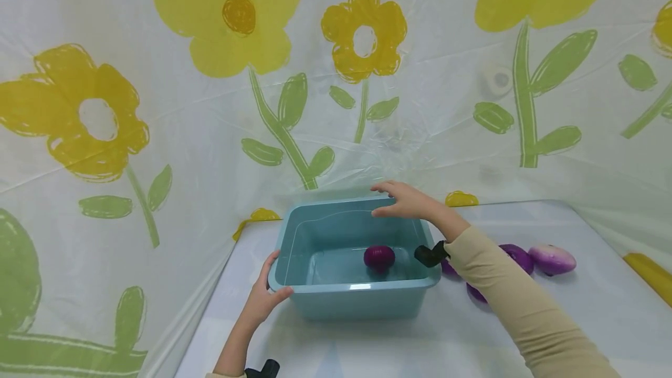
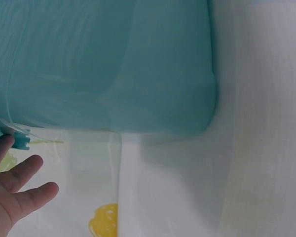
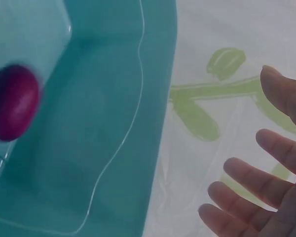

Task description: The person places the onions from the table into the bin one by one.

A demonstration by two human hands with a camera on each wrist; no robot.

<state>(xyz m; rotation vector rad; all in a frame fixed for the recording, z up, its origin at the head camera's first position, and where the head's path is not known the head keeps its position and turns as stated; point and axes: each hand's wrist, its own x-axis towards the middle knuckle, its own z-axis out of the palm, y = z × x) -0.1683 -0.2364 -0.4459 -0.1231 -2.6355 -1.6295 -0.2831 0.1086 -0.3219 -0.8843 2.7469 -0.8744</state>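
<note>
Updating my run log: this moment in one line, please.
left grip: touching tub; right grip: empty, near far rim; tub: purple object inside; table: purple objects at right

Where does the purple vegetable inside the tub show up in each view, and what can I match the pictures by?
Head: the purple vegetable is a little right of centre, in the lower half, on the tub's floor.
Left wrist: not in it.
Right wrist: at the left edge, about mid-height, blurred.
Shared landmark: the blue-green tub, in all three.
</note>
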